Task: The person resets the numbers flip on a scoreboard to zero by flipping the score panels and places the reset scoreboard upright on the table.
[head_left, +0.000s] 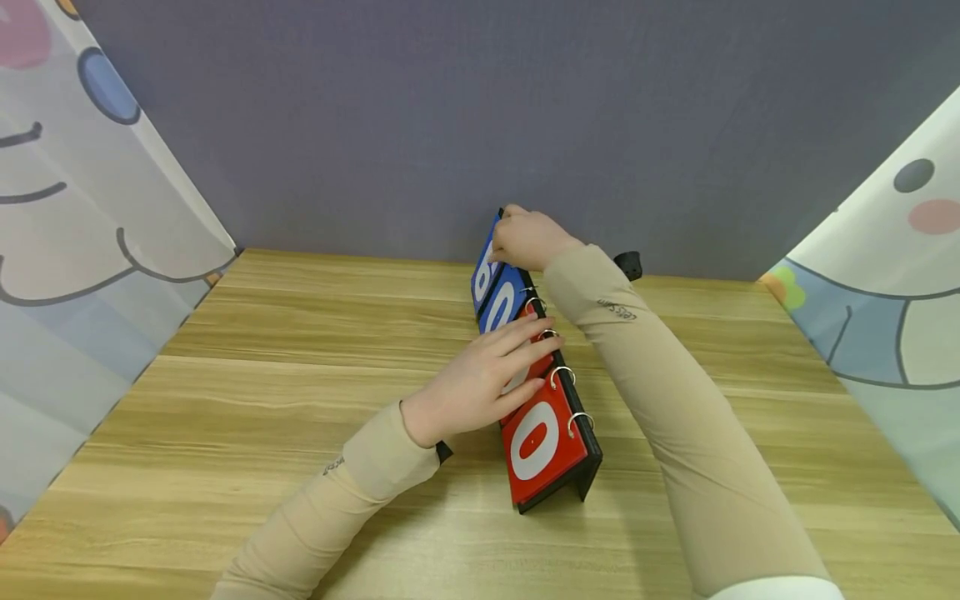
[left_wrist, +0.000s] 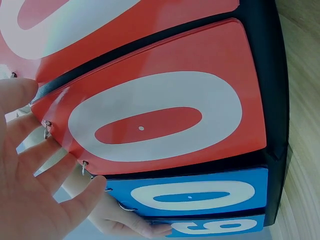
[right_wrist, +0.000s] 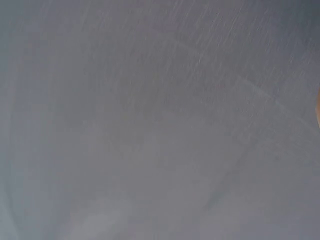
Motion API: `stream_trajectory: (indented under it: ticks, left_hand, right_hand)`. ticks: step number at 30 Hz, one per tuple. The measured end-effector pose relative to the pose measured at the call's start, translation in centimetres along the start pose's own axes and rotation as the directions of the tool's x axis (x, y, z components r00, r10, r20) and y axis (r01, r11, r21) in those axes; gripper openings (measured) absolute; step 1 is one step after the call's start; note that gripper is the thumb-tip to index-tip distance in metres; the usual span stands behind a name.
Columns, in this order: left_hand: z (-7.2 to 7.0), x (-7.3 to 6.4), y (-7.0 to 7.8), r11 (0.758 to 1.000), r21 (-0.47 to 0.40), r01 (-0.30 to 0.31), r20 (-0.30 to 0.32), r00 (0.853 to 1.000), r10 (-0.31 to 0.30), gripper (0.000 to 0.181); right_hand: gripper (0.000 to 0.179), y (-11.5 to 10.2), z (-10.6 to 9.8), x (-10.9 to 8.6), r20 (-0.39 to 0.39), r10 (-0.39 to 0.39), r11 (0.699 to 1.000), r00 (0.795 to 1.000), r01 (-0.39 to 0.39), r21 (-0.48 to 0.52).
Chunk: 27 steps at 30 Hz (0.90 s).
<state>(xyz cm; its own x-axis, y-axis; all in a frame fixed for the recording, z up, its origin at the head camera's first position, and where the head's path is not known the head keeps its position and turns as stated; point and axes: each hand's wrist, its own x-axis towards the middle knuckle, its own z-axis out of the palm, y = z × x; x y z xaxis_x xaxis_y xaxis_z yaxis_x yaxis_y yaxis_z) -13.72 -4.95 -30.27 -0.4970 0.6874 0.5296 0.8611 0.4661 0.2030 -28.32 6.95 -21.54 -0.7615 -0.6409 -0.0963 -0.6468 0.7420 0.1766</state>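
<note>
Flip scoreboard (left_wrist: 155,117) stands tented near the back middle of the surface (head_left: 262,392), running away from you, its far end near the grey backdrop (head_left: 487,108). Cards, near to far: near red card (head_left: 534,439) showing 0, second red card (left_wrist: 217,90) also 0, near blue card (head_left: 501,307) 0, far blue card (head_left: 482,273) partly covered, 6 or 9 uncertain. Your left grip (head_left: 480,375) is spread wide, fingers nearly straight across the red side and reaching the ringed top edge; it encloses nothing. Your right grip (head_left: 528,237) is narrow, curled at the top of the far blue card and seeming to pinch it; cannot tell whether the frame behind is caught too. The right-wrist view gives only grey and a sliver of skin, so it does not settle this. Judged risks: if the pinch takes several stacked cards, you would turn too many; if it includes the frame, a lift could rock or drag the whole stand. Leaning harder with your left on that sloped face might slide the feet or fold the tent. A card pulled askew could bind on its silver rings (head_left: 581,414).
</note>
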Motion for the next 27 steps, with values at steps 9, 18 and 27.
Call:
stream_trajectory:
  ticks: [9,18,27]
  left_hand:
    - [0.0,-0.1,0.0,1.0,-0.022,-0.002,-0.007,1.0,0.002,0.044]
    - [0.0,0.2,0.2,1.0,-0.025,-0.008,-0.013,1.0,0.008,0.044]
    - [0.2,0.3,0.2,1.0,-0.004,-0.016,-0.009,1.0,0.016,0.043]
  right_hand:
    - [0.043,1.6,1.0,-0.5,-0.09,0.105,0.786,0.99,-0.028,0.617]
    - [0.04,3.3,5.2,-2.1,-0.12,0.431,0.113,0.894,0.079,0.991]
    - [0.033,3.8,8.8,-4.0,0.189,0.281,-0.58,0.941,0.01,0.814]
